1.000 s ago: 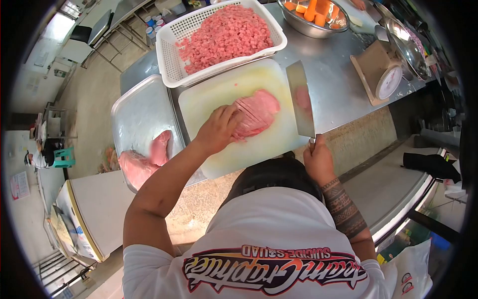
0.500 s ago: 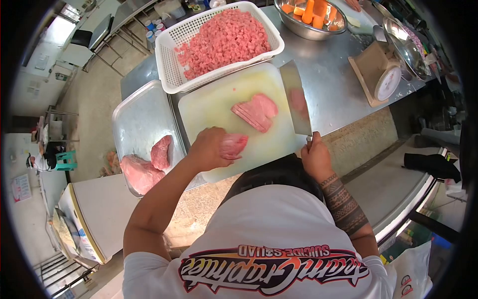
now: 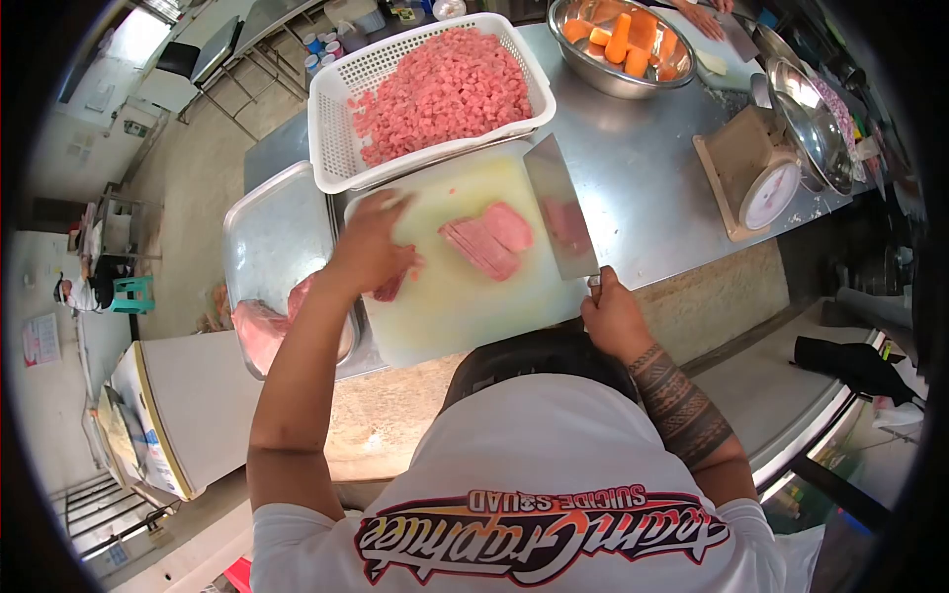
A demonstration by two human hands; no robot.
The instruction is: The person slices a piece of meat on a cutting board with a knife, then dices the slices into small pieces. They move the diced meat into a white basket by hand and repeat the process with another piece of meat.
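Observation:
My right hand (image 3: 615,314) is closed round the handle of a broad cleaver (image 3: 565,212), whose blade lies along the right side of the white cutting board (image 3: 474,321). On the middle of the board lies a sliced piece of pink meat (image 3: 484,240), its cuts side by side. Over the board's left edge is my left hand (image 3: 374,240), fingers spread and slightly blurred. A darker red piece of meat (image 3: 393,285) shows just below its fingers, partly hidden by the hand. Larger raw meat pieces (image 3: 261,331) sit in the metal tray (image 3: 282,222) to the left, partly behind my forearm.
Beyond the board stands a white perforated basket (image 3: 334,170) of diced meat. A steel bowl (image 3: 633,86) holds orange vegetable pieces at the back. To the right are a dial scale (image 3: 756,178) and metal bowls (image 3: 813,124). Another person's hands (image 3: 704,18) show at the far right back.
My left hand has moved left and away from me with the darker meat, from mid-board to its left edge, and its fingers have spread. My right hand keeps hold of the cleaver.

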